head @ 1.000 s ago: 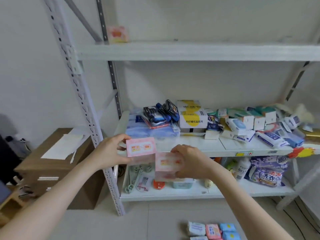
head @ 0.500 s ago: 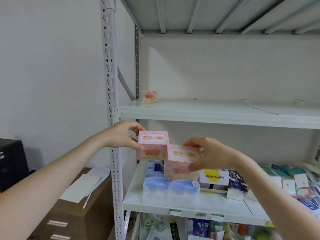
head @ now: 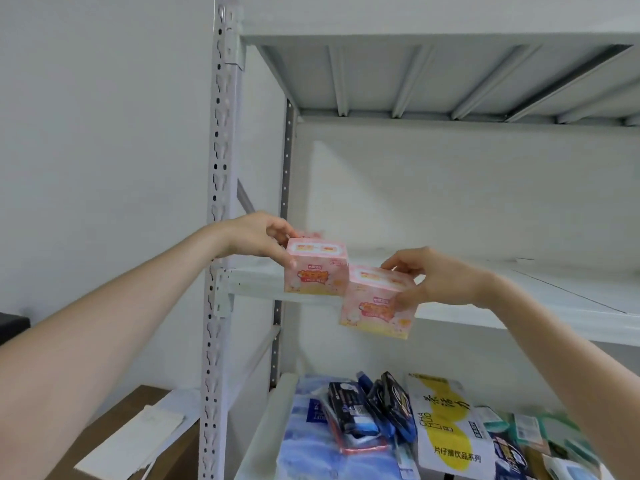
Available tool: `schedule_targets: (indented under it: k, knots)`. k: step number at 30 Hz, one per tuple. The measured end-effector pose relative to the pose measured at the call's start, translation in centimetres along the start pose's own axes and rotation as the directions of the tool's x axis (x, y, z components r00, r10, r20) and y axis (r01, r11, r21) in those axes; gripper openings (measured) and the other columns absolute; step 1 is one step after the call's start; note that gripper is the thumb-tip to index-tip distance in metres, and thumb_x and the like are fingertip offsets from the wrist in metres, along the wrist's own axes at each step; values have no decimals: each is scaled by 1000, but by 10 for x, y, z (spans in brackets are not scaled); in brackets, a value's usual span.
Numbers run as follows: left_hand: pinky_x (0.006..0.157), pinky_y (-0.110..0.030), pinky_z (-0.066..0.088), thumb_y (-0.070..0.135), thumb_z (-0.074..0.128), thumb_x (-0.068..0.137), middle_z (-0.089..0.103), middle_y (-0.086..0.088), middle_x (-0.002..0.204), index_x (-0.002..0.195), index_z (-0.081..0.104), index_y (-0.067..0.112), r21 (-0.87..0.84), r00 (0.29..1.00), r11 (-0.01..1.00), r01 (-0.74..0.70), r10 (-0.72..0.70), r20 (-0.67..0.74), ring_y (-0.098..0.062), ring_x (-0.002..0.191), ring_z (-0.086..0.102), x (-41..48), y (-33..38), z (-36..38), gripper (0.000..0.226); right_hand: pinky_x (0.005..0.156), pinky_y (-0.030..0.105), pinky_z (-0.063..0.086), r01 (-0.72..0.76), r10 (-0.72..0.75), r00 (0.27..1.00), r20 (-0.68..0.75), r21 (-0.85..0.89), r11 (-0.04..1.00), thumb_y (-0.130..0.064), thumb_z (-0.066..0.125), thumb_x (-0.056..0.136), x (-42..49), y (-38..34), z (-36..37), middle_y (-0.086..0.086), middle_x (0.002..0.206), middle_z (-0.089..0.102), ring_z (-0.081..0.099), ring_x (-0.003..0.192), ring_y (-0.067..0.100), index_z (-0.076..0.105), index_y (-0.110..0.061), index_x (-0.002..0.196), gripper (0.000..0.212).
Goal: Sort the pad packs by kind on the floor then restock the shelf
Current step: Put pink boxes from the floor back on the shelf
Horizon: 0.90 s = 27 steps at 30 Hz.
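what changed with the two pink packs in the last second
Both pink packs rose from level with the stocked shelf to the upper shelf. The left hand has the left pack at that shelf's front edge; the right hand holds the right pack slightly lower. Neither grip changed.

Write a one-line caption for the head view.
Left hand holds the upper pink pack and right hand the lower pink pack in front of the white shelf.

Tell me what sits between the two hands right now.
In the head view: the higher pink pack, gripped by the left hand, and the lower pink pack, gripped by the right hand. Their corners overlap in the picture.
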<state>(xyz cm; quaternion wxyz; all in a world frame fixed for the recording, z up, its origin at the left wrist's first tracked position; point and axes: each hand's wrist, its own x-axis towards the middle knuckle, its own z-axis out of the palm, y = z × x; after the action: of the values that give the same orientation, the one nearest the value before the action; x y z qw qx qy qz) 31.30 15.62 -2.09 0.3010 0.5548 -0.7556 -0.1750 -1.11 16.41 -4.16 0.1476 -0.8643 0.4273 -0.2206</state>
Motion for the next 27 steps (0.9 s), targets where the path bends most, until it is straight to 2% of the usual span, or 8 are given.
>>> schedule_targets:
  k: [3, 6, 9, 12, 17, 23, 25, 27]
  knots:
    - [70, -11, 48, 20, 85, 71, 73, 12, 101, 113, 64, 28, -13, 999, 1000, 25, -25, 29, -3, 94, 67, 36, -10, -10, 48, 83, 30, 51, -8, 8, 1000, -9, 4, 1000, -16, 84, 71, 35, 12, -6, -1, 102, 68, 63, 97, 19, 64, -20, 113, 47]
    - [80, -22, 49, 15, 83, 72, 74, 5, 102, 116, 64, 23, -38, 997, 998, 42, -40, 68, -12, 93, 66, 75, -26, -19, 48, 86, 33, 51, -18, 18, 1000, -23, 10, 1000, -20, 84, 69, 72, 28, -10, -2, 101, 68, 63, 95, 17, 65, -25, 109, 44]
    - [90, -29, 50, 12, 82, 73, 75, 5, 100, 119, 63, 22, -57, 995, 997, 59, -54, 89, -9, 93, 70, 111, -41, -27, 51, 88, 34, 50, -25, 25, 999, -35, 27, 999, -23, 83, 70, 107, 42, -11, -4, 98, 69, 64, 94, 17, 65, -27, 107, 41]
    - [99, -35, 48, 7, 81, 73, 74, -1, 104, 115, 64, 21, -93, 990, 991, 99, -89, 112, -14, 99, 69, 142, -55, -32, 47, 92, 35, 50, -34, 36, 999, -33, 40, 999, -26, 83, 70, 138, 51, -13, -4, 99, 69, 64, 96, 16, 65, -26, 108, 43]
    - [100, -33, 50, 2, 78, 74, 75, -5, 104, 112, 64, 20, -136, 975, 972, 191, -171, 145, -21, 100, 71, 182, -74, -39, 44, 95, 42, 50, -29, 29, 1000, -5, 43, 999, -26, 83, 71, 186, 63, -17, 2, 104, 69, 64, 101, 24, 65, -23, 110, 43]
    - [100, -34, 47, 2, 78, 74, 76, -2, 99, 114, 63, 22, -191, 946, 934, 302, -269, 178, -19, 94, 72, 213, -104, -25, 48, 92, 42, 54, -35, 29, 996, 86, 67, 997, -24, 82, 72, 231, 80, -14, 7, 110, 67, 66, 101, 22, 64, -20, 113, 45]
    - [101, -32, 45, 4, 79, 72, 76, -1, 101, 118, 61, 23, -245, 945, 918, 311, -270, 185, -18, 96, 72, 220, -114, -21, 52, 89, 39, 56, -39, 29, 993, 118, 87, 995, -23, 82, 73, 243, 85, -10, 5, 107, 66, 67, 97, 19, 64, -19, 113, 45]
    - [106, -34, 41, 5, 78, 73, 75, -2, 105, 122, 60, 21, -311, 949, 900, 304, -258, 182, -17, 99, 71, 223, -124, -20, 55, 85, 38, 58, -40, 22, 990, 138, 130, 991, -20, 82, 73, 251, 88, -5, 1, 96, 65, 68, 89, 15, 65, -17, 111, 42]
